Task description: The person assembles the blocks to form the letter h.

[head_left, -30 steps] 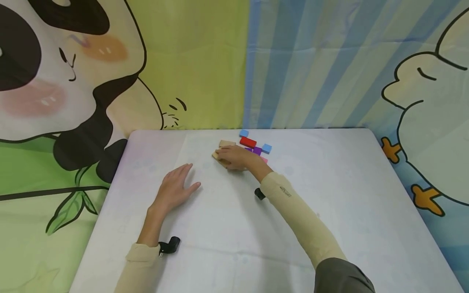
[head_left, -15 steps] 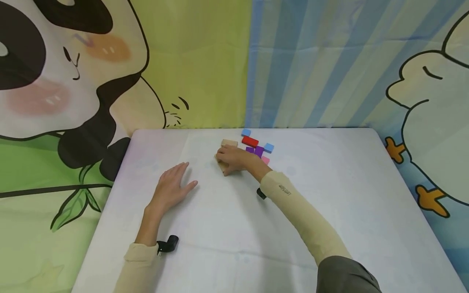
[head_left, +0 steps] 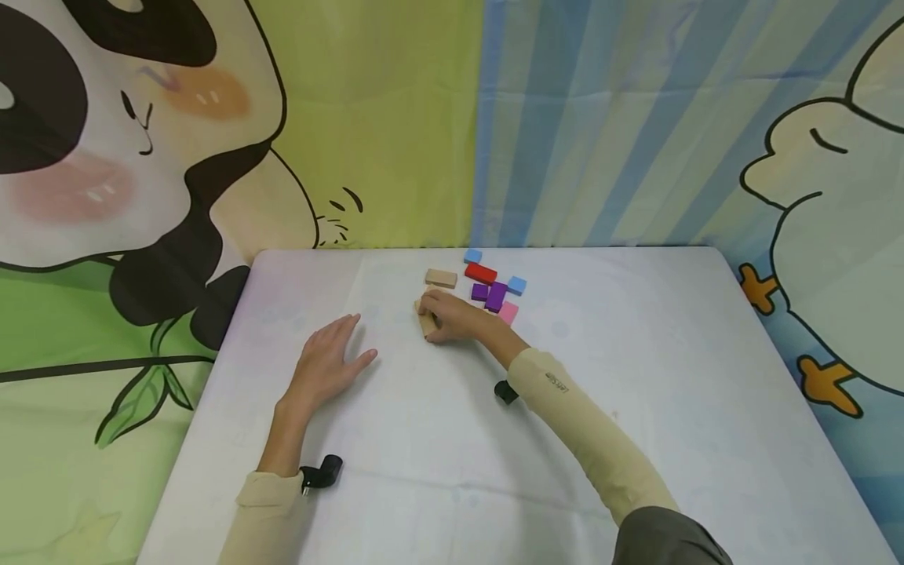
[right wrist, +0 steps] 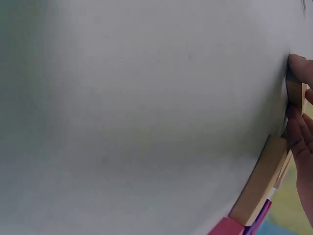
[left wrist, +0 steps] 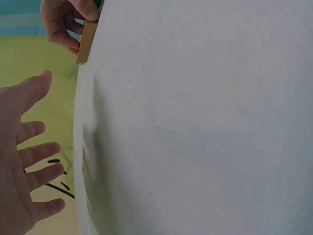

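Note:
My right hand [head_left: 455, 316] grips a plain wooden block [head_left: 426, 320] at the left of a group of blocks. In the right wrist view the thumb is at one end of that block [right wrist: 295, 93] and fingers are at the other. A second wooden block [right wrist: 259, 181] lies beside this hand, largely hidden under it in the head view. Farther back lies another wooden block [head_left: 441, 278]. My left hand [head_left: 326, 365] holds nothing, fingers straight and thumb spread, left of the blocks. The left wrist view shows its spread fingers [left wrist: 44, 149].
Right of the wooden blocks lie a red block [head_left: 481, 273], two purple blocks [head_left: 497, 297], a pink block [head_left: 508, 313] and two blue blocks [head_left: 517, 286]. The white table [head_left: 438, 439] ends at a printed curtain [head_left: 374, 125] behind.
The gripped wooden block has turned from a slant to point more toward the person, my right hand drawing slightly nearer with it. My left hand has shifted slightly left.

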### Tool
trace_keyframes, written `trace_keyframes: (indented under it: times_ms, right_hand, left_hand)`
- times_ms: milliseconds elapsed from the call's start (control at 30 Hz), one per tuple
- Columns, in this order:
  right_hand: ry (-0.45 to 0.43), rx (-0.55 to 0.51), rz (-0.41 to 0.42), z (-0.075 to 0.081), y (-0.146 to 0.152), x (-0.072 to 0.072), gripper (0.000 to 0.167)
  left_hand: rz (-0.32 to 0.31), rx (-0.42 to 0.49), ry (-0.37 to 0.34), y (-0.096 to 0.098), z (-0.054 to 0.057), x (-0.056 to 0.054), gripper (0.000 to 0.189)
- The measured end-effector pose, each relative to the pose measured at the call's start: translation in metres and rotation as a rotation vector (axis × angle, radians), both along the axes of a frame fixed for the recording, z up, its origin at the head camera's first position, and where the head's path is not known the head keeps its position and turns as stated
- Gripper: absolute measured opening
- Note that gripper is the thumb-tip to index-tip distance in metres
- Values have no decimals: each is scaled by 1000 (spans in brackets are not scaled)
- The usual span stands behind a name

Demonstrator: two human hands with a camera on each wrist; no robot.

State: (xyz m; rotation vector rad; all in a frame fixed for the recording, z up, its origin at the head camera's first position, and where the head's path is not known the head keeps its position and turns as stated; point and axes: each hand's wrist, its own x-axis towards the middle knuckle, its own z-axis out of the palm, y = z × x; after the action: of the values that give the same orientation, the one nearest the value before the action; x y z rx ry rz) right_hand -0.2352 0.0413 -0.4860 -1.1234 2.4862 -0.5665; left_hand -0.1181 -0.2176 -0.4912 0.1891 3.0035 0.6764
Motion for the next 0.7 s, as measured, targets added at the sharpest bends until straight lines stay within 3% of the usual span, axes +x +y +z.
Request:
trace_keyframes:
  times_ms: [267,467,700]
  right_hand:
    - [10,-46,-145,-6,-2,13,72]
    - [-2,-140,-276,-11,-5,25,89]
    - [-24,-183,-454,-12,-12,45,86]
  left_hand:
    - [0,-5,13,0,3,1,77]
    - [-4,-1,18,-1,2,1,77]
    - [-7,3,40,-2,2,1,76]
